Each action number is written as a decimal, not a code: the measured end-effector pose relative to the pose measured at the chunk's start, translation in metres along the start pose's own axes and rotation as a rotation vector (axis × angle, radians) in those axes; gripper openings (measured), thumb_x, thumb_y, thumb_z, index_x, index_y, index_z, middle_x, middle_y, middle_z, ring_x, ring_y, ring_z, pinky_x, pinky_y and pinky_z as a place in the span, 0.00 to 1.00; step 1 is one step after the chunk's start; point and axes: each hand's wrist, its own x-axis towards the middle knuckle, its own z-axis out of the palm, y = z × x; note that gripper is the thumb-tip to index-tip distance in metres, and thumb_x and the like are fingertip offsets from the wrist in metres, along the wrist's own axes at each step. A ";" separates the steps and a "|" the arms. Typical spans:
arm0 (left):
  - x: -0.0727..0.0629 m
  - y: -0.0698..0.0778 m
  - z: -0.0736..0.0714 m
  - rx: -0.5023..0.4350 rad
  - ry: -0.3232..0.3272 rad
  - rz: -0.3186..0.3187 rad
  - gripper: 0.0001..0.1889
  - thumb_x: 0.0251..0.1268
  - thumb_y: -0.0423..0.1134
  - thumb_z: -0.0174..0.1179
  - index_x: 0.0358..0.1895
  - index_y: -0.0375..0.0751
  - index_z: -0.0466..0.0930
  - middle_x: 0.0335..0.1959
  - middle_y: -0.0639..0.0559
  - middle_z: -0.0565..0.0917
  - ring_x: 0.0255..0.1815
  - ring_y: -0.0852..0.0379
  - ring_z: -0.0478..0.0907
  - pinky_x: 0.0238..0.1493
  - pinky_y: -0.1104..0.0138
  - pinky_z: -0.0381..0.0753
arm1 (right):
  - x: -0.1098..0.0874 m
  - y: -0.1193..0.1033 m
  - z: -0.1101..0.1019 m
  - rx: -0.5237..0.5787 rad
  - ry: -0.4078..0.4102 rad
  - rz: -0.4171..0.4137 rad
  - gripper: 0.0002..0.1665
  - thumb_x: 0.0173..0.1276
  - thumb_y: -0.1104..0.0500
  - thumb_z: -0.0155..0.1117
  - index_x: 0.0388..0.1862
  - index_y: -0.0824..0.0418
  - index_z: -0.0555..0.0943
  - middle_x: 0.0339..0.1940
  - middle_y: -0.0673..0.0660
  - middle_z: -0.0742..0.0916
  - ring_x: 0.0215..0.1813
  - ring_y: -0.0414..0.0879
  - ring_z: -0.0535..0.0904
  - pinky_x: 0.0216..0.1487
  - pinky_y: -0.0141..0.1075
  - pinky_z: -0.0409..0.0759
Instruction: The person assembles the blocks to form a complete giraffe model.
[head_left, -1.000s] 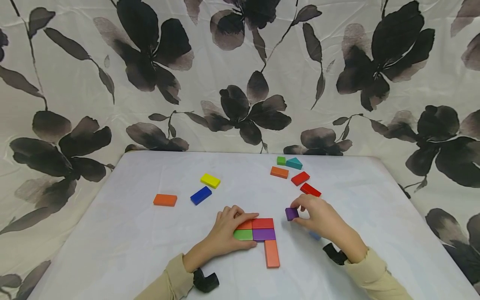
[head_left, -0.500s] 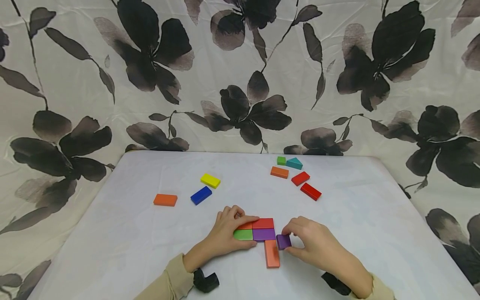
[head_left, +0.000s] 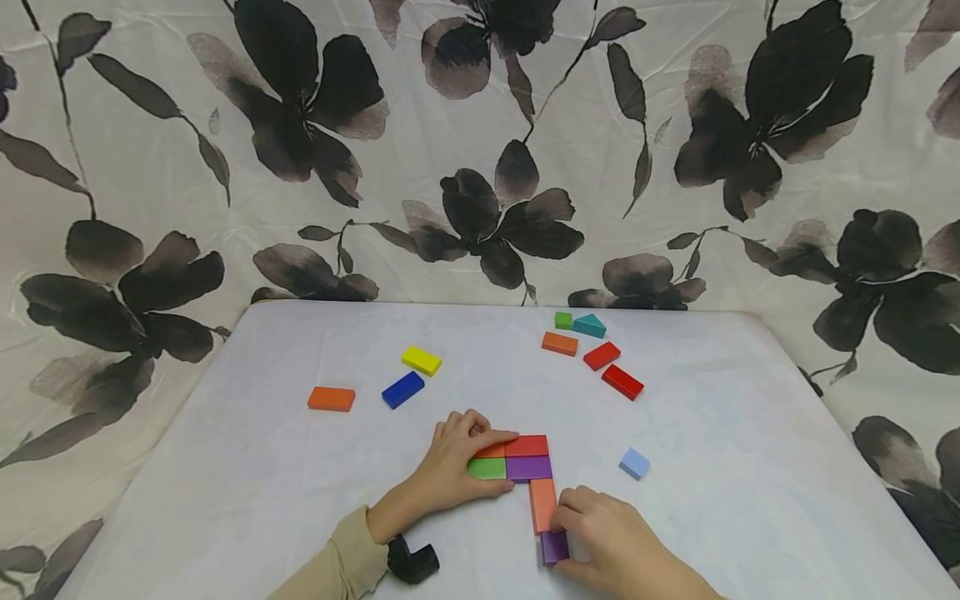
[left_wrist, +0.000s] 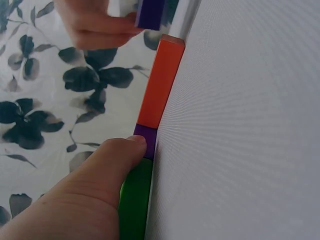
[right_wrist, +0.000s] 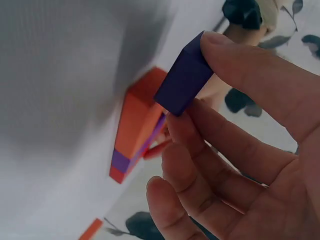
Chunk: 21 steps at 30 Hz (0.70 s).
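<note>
My left hand (head_left: 446, 467) spans a cluster of flat blocks, index finger along the far side and thumb along the near side. Within that cluster are a green block (head_left: 487, 468), a long purple block (head_left: 528, 468), a red block (head_left: 527, 446) and a partly covered orange-red block (head_left: 491, 452). An orange block (head_left: 543, 505) extends from the purple one towards me. Near its front end, my right hand (head_left: 611, 537) pinches a small purple block (head_left: 555, 550) between thumb and fingers. In the left wrist view the small purple block (left_wrist: 151, 14) appears slightly apart from the orange block.
A light blue block (head_left: 634, 463) lies to the right. Two red blocks (head_left: 622, 382), an orange block (head_left: 559, 343), a green cube (head_left: 563, 320) and a teal triangle (head_left: 589, 326) lie farther back. Yellow (head_left: 422, 361), blue (head_left: 402, 390) and orange (head_left: 331, 399) blocks lie left.
My right hand has carried the small purple block towards me, from right of the cluster to the orange block's near end. The light blue block is now uncovered. My left hand stays put.
</note>
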 end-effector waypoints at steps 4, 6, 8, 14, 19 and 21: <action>0.001 0.000 0.001 -0.006 0.003 0.002 0.31 0.52 0.62 0.71 0.63 0.67 0.78 0.47 0.60 0.68 0.47 0.60 0.60 0.46 0.61 0.57 | -0.001 -0.003 0.010 -0.053 -0.021 -0.036 0.18 0.51 0.53 0.80 0.38 0.56 0.84 0.35 0.44 0.79 0.35 0.32 0.70 0.35 0.27 0.75; 0.001 0.000 0.001 -0.008 0.004 0.003 0.31 0.52 0.62 0.71 0.63 0.66 0.78 0.46 0.60 0.68 0.47 0.61 0.60 0.46 0.61 0.57 | -0.001 -0.004 0.014 -0.075 -0.020 -0.049 0.18 0.51 0.54 0.80 0.38 0.58 0.84 0.34 0.45 0.79 0.34 0.32 0.69 0.34 0.26 0.73; 0.001 -0.001 0.001 -0.008 0.004 0.003 0.31 0.52 0.62 0.71 0.63 0.66 0.78 0.46 0.60 0.68 0.47 0.61 0.60 0.46 0.61 0.57 | -0.001 -0.005 0.017 -0.071 -0.024 -0.038 0.19 0.51 0.54 0.81 0.38 0.58 0.84 0.33 0.45 0.79 0.33 0.32 0.68 0.33 0.25 0.73; 0.001 0.000 0.000 -0.005 0.007 0.007 0.31 0.52 0.62 0.71 0.63 0.66 0.78 0.46 0.60 0.67 0.47 0.60 0.59 0.46 0.61 0.56 | -0.001 -0.007 0.020 0.038 -0.008 0.063 0.22 0.49 0.58 0.82 0.40 0.55 0.79 0.33 0.42 0.76 0.33 0.32 0.68 0.35 0.27 0.75; 0.001 -0.001 0.001 -0.006 0.008 0.008 0.32 0.51 0.62 0.71 0.63 0.66 0.78 0.46 0.60 0.67 0.46 0.60 0.59 0.46 0.61 0.56 | -0.002 -0.005 0.019 0.091 -0.013 0.081 0.24 0.50 0.59 0.81 0.43 0.54 0.78 0.36 0.41 0.77 0.35 0.32 0.70 0.36 0.29 0.77; 0.001 -0.001 0.001 -0.005 0.006 0.008 0.31 0.52 0.62 0.71 0.63 0.67 0.78 0.46 0.60 0.67 0.46 0.60 0.59 0.46 0.61 0.56 | -0.002 -0.005 0.019 0.086 -0.019 0.059 0.24 0.51 0.57 0.81 0.44 0.53 0.79 0.36 0.40 0.77 0.35 0.32 0.70 0.36 0.30 0.76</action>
